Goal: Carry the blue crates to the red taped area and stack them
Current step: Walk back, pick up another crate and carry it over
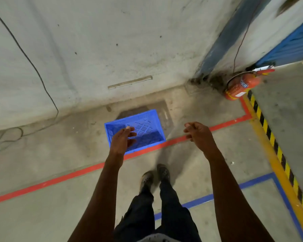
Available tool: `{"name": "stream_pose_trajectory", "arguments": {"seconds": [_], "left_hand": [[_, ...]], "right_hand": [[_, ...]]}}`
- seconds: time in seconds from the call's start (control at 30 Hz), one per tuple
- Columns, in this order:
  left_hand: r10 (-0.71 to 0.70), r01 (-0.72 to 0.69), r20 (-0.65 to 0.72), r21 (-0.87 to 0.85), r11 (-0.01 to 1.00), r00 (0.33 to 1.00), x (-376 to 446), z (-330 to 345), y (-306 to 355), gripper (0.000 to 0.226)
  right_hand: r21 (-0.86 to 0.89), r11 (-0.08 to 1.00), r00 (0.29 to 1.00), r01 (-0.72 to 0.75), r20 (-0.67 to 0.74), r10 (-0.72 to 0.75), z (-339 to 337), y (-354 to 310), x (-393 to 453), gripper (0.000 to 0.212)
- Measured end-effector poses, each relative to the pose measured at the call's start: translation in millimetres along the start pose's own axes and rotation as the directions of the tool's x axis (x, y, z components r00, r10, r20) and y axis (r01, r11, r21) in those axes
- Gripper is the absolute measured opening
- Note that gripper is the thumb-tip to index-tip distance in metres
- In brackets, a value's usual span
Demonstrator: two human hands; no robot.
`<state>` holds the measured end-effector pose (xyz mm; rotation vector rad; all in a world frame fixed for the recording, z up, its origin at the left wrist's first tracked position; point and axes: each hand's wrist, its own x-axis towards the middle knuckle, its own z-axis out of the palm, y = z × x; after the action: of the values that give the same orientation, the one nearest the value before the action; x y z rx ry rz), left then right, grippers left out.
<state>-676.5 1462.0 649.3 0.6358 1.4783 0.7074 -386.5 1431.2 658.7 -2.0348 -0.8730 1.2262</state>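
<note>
Left grip (122,140), right grip (198,132) outstretched, relaxed, empty.

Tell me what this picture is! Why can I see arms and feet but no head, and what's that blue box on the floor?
The camera sits on a person's head and looks down, so you see what they see: their own arms, legs and shoes. No machine here, just two bare hands. The left hand and the right hand reach forward with loose fingers, holding nothing. The blue box is a plastic crate with holes in it, standing empty on the concrete floor. It sits just inside a line of red tape, at the spot where crates get stacked. By the wall corner lies a red fire extinguisher.
</note>
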Motion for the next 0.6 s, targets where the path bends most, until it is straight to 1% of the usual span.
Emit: {"name": "stream_pose_trajectory", "arguments": {"seconds": [0.07,0.13,0.2,0.3,0.4,0.5,0.6], "left_hand": [[0.018,-0.024,0.074,0.082,0.996,0.997,-24.2,11.1,12.4,0.026],[0.001,-0.029,0.164,0.168,0.985,0.987,-46.8,28.2,19.3,0.023],[-0.032,-0.044,0.268,0.273,0.961,0.963,-67.6,50.6,19.5,0.022],[-0.073,-0.128,0.413,0.438,0.89,0.908,-91.2,86.0,3.9,0.024],[-0.131,-0.227,0.523,0.564,0.794,0.843,-110.7,127.1,-23.3,0.023],[-0.248,-0.297,0.589,0.673,0.677,0.769,-142.8,171.1,-58.8,0.021],[-0.344,-0.387,0.651,0.712,0.586,0.677,-190.0,209.8,-105.9,0.021]], "right_hand": [[0.023,1.0,0.999,-0.014,-0.035,0.015,-15.7,1.2,-34.4,0.023],[0.05,0.998,0.995,-0.046,-0.089,0.05,-34.0,11.1,-72.1,0.02],[0.104,0.99,0.982,-0.09,-0.156,0.106,-53.3,31.1,-113.4,0.017],[0.211,0.965,0.941,-0.152,-0.268,0.207,-77.3,76.3,-176.8,0.016],[0.364,0.91,0.858,-0.199,-0.384,0.341,-93.1,132.1,-245.4,0.016],[0.556,0.801,0.748,-0.224,-0.429,0.507,-93.9,200.2,-324.6,0.017],[0.695,0.689,0.588,-0.205,-0.476,0.654,-71.8,281.5,-411.2,0.021]]}}
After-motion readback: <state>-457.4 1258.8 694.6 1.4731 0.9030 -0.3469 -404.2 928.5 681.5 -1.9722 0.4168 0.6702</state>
